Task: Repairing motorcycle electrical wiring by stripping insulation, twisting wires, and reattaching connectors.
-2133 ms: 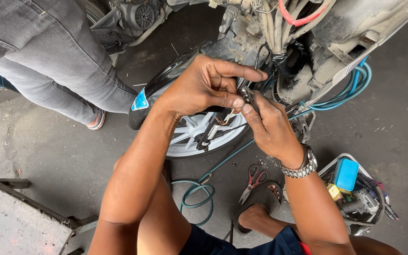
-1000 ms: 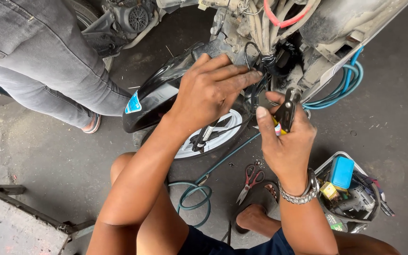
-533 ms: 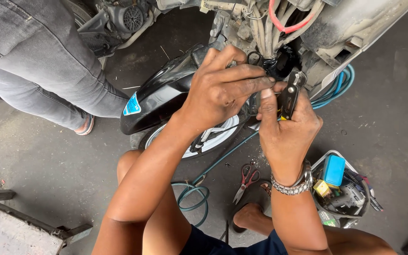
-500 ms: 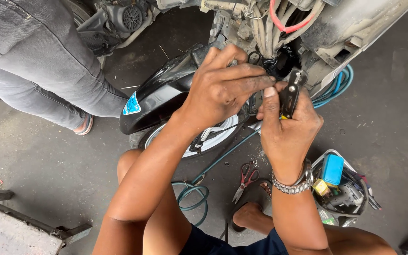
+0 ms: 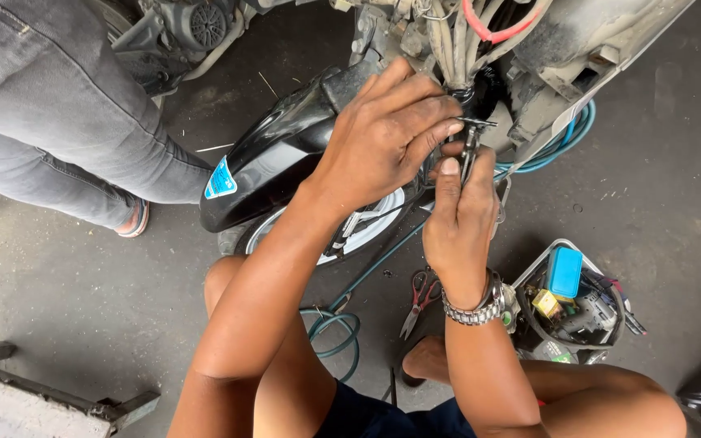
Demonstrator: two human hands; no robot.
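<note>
We grip the small pliers (image 5: 470,150) upright in our right hand (image 5: 460,227), tips touching the black wire bundle (image 5: 480,89) that our left hand (image 5: 383,134) fingers pinch just above.

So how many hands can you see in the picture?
2. The left hand is up against the scooter's black front fender; the right hand, with a metal wristwatch, holds a small dark tool. The bystander's hands are out of view.

Grey concrete floor (image 5: 58,276), stained, gritty; daylight, soft shadows; metal frame (image 5: 50,397) lower left; teal hose (image 5: 334,332) coiled on floor; bystander's jeans (image 5: 58,122) upper left; scissors (image 5: 419,300) on floor.
</note>
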